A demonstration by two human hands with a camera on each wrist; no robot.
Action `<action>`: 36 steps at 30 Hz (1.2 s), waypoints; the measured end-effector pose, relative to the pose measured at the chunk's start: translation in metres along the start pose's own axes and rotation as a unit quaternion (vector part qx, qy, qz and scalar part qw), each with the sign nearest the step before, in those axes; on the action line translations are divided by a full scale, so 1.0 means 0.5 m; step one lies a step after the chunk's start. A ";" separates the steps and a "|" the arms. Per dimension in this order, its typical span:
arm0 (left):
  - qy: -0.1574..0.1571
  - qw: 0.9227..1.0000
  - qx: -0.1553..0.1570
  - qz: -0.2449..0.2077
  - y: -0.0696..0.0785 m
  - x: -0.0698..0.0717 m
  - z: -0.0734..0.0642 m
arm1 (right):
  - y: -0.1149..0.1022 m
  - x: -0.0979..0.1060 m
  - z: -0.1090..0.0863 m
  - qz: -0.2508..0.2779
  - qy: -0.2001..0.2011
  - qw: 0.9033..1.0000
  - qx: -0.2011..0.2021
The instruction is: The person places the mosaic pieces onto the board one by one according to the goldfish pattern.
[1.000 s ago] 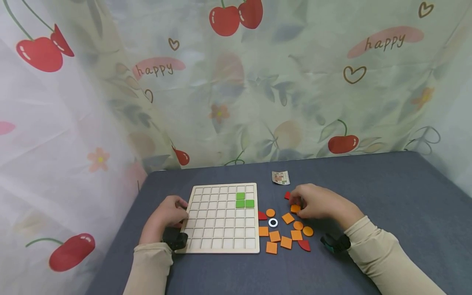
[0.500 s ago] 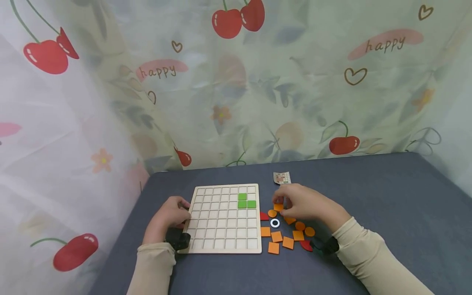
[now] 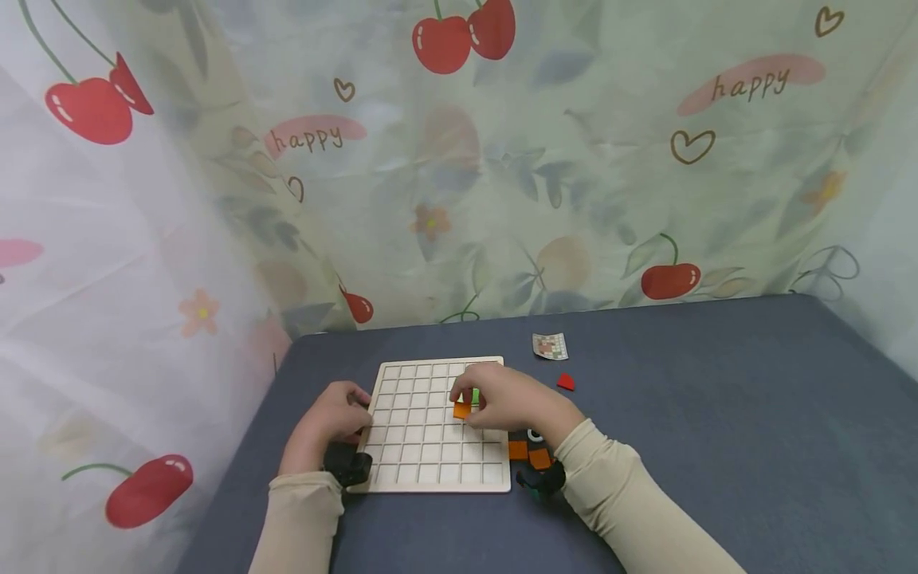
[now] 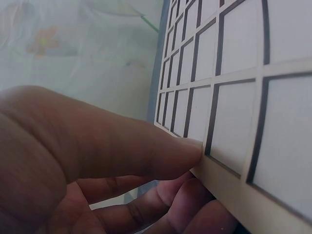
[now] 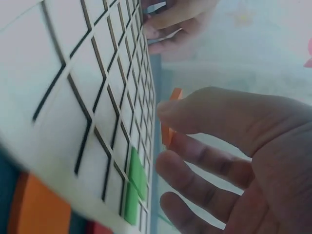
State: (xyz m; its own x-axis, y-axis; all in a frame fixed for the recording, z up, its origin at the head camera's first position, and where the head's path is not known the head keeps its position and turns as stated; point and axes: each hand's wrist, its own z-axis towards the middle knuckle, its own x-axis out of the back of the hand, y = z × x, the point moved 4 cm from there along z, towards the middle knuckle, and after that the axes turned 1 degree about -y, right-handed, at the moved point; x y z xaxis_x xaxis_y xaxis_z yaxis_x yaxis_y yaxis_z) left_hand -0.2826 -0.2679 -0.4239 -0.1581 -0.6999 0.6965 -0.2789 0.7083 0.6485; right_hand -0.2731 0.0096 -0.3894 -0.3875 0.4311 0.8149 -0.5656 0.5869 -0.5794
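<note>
A pale wooden grid board (image 3: 412, 462) lies on the table, with green square tiles (image 5: 136, 173) set in cells near its far right corner. At the board's left edge my left hand (image 3: 332, 412) grips the rim; in the left wrist view its thumb (image 4: 170, 153) lies on the frame and the other fingers curl beneath. Above the board's right half, my right hand (image 3: 505, 396) pinches an orange square tile (image 3: 462, 410) between thumb and fingers. The right wrist view shows this tile just off the board's surface. My right hand hides part of the green tiles.
Right of the board lie orange square tiles (image 3: 518, 451) and a white ring piece (image 3: 535, 436), partly hidden by my right wrist. A red curved-edge piece (image 3: 566, 382) lies farther back. Behind it rests a small printed pattern card (image 3: 550, 347). A patterned curtain (image 3: 502, 199) hangs behind the table.
My right hand has picked up the orange square tile from among the loose pieces and carried it left over the board. The left hand stays at the board's edge.
</note>
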 end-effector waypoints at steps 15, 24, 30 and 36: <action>-0.004 1.000 -0.009 0.000 0.011 -0.003 -0.004 | 0.023 -0.036 0.039 -0.004 0.002 0.999 -0.050; -0.003 1.000 -0.015 0.001 0.010 0.004 -0.006 | 0.020 -0.040 0.044 -0.013 -0.002 0.998 -0.054; -0.002 1.000 -0.011 0.003 0.008 0.004 -0.005 | 0.017 -0.041 0.047 -0.019 -0.003 0.999 -0.046; -0.005 1.000 -0.014 0.001 0.007 0.000 -0.005 | 0.020 -0.046 0.047 -0.027 -0.003 0.999 -0.040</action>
State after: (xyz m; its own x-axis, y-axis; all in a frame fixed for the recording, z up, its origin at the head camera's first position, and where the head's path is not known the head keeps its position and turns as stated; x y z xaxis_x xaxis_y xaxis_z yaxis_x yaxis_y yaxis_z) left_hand -0.2811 -0.2654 -0.4209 -0.1690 -0.6989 0.6950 -0.2517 0.7124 0.6551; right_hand -0.2873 -0.0105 -0.4135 -0.3635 0.3931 0.8446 -0.5264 0.6614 -0.5344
